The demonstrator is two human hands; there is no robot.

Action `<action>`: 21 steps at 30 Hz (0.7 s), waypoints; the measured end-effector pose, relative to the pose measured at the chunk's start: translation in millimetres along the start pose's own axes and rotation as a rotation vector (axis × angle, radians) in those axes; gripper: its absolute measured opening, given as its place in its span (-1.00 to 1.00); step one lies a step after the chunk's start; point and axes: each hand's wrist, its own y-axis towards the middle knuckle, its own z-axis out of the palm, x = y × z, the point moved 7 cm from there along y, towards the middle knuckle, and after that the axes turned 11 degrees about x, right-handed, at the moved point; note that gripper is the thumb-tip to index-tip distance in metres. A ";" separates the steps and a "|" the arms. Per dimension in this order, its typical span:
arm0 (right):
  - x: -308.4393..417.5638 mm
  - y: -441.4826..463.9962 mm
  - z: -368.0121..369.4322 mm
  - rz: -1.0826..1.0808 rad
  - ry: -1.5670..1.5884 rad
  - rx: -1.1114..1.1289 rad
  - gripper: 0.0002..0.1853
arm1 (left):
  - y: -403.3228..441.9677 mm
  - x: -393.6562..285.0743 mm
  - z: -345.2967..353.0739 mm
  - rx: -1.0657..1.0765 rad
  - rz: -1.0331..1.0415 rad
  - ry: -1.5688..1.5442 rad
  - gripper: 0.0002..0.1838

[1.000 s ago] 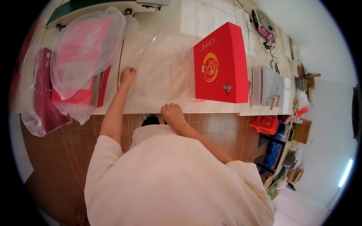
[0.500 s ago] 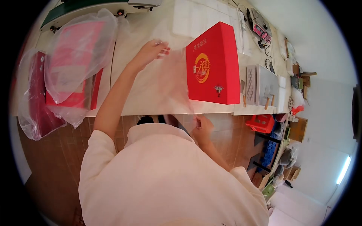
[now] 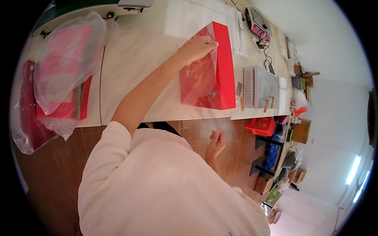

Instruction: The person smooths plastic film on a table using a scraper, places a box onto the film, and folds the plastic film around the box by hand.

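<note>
A red gift box (image 3: 225,67) with gold lettering stands at the front of the table. Thin clear plastic bag film (image 3: 199,84) covers its left face and trails down past the table edge. My left hand (image 3: 201,48) is at the upper part of the box, fingers closed on the film near the box's top edge. Below the table edge, over the floor, my right hand (image 3: 215,144) is closed with its fingers pinched on the lower end of the film, which is faint there.
Bagged red boxes (image 3: 65,63) lie at the table's left. To the right are a laptop-like device (image 3: 260,87), wooden-handled scrapers (image 3: 267,103) and a scale (image 3: 260,29) with cables. A red plastic crate (image 3: 261,126) sits below the right edge. Clear sheets (image 3: 197,19) lie at the back.
My left hand has moved right, bringing the film across the box's face. My right hand has dropped slightly lower and farther right. The whole view has shifted a little.
</note>
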 end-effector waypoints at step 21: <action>12.2 84.6 -113.1 -0.077 0.109 -0.059 -0.59 | -14.3 63.1 103.0 -0.530 0.300 -0.023 -0.20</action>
